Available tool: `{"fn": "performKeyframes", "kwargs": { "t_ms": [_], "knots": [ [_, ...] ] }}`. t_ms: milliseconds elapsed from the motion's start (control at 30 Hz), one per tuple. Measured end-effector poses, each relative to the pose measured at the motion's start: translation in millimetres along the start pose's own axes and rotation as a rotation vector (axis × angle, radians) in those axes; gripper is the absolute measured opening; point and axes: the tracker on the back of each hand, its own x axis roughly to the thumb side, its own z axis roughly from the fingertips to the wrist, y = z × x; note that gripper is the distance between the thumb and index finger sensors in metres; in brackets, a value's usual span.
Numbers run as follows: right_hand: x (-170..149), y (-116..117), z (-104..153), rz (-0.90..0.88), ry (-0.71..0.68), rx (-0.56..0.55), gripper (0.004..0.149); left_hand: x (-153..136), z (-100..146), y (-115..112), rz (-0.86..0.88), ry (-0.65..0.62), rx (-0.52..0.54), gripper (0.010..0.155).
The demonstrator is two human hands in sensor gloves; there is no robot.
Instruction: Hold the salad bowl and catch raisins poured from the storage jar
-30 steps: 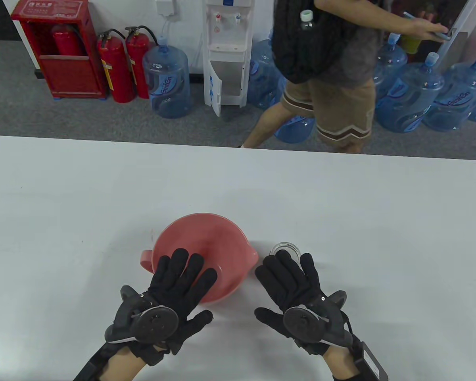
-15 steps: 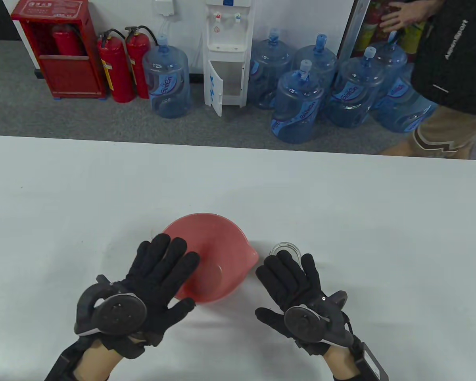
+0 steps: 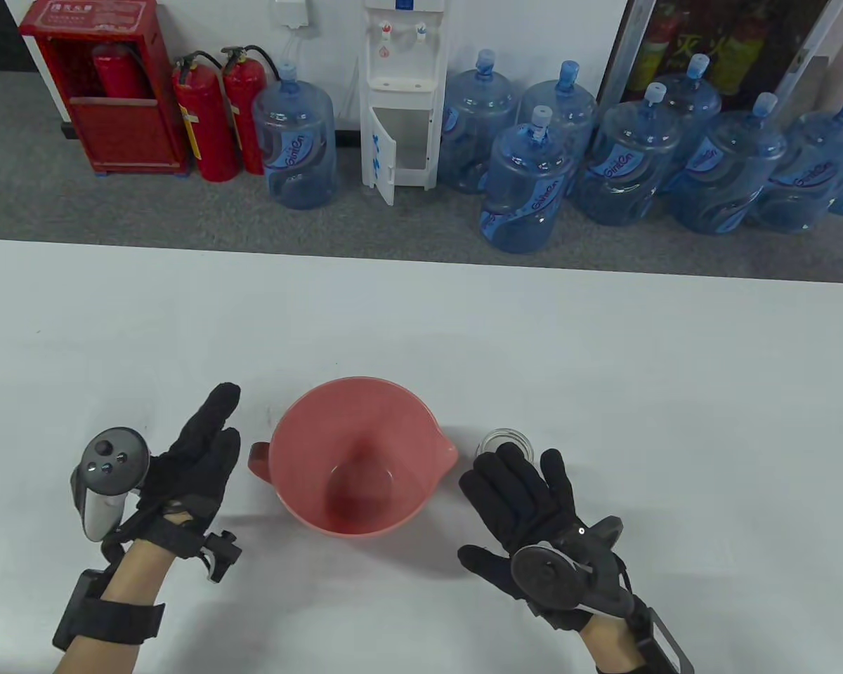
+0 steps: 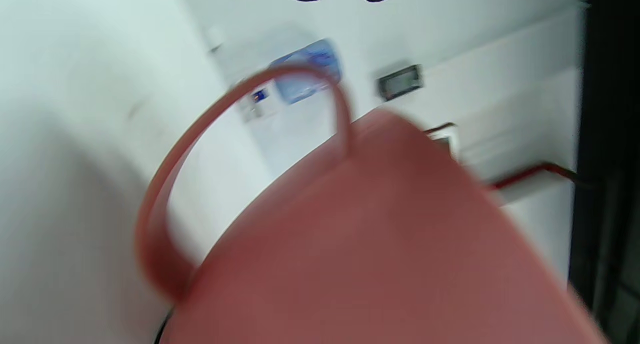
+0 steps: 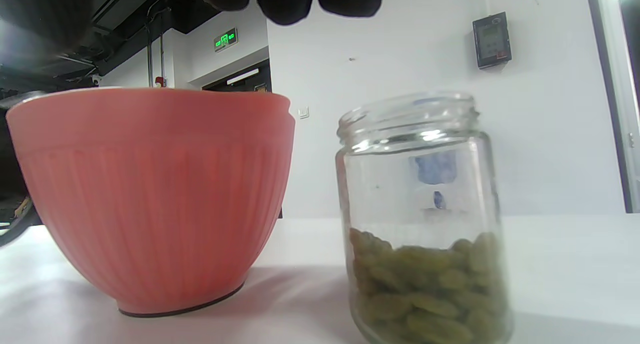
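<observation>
A pink salad bowl [image 3: 355,456] with a loop handle and a spout stands upright on the white table [image 3: 421,330]. It fills the blurred left wrist view [image 4: 380,244] and shows at the left of the right wrist view [image 5: 150,194]. An open glass jar [image 3: 507,442] stands just right of it, partly hidden by my right hand; the right wrist view shows green raisins [image 5: 430,289] in its bottom. My left hand [image 3: 200,449] is open, on edge, left of the bowl's handle and apart from it. My right hand [image 3: 516,495] is open, flat above the table, fingers over the jar's near side.
Beyond the table's far edge are several blue water bottles [image 3: 527,186], a white water dispenser [image 3: 400,98] and red fire extinguishers [image 3: 207,116] on grey carpet.
My left hand has come off the bowl, moved left and turned on edge beside the handle. The right hand has barely moved. A person behind the table has walked out of view.
</observation>
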Motion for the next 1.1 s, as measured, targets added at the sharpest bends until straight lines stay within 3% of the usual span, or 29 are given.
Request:
{"fn": "performKeyframes", "kwargs": {
  "t_ms": [100, 233, 467, 600, 733, 933, 1100],
  "knots": [
    [-3, -1, 1, -0.003, 0.007, -0.004, 0.087, -19, -9, -13, 0.167, 0.078, -0.029, 0.072],
    [-6, -3, 2, -0.005, 0.016, -0.006, 0.087, -23, -17, -29, 0.174, 0.106, -0.064, 0.068],
    [-10, -4, 4, 0.002, 0.021, -0.012, 0.087, -30, -24, -29, 0.116, 0.062, -0.023, 0.053],
    [-11, -5, 3, 0.006, 0.025, -0.01, 0.087, -33, -26, -39, 0.258, -0.004, -0.094, 0.045],
    [-15, -5, 3, -0.002, 0.035, -0.006, 0.087, -11, -22, -45, 0.425, -0.095, -0.092, 0.047],
    [-20, -10, 4, -0.02, 0.048, -0.031, 0.088, 38, 8, -30, 0.392, -0.297, -0.082, 0.046],
    [-23, -6, 4, -0.03, 0.057, -0.015, 0.088, 37, 24, -29, 0.415, -0.356, -0.064, 0.046]
  ]
}}
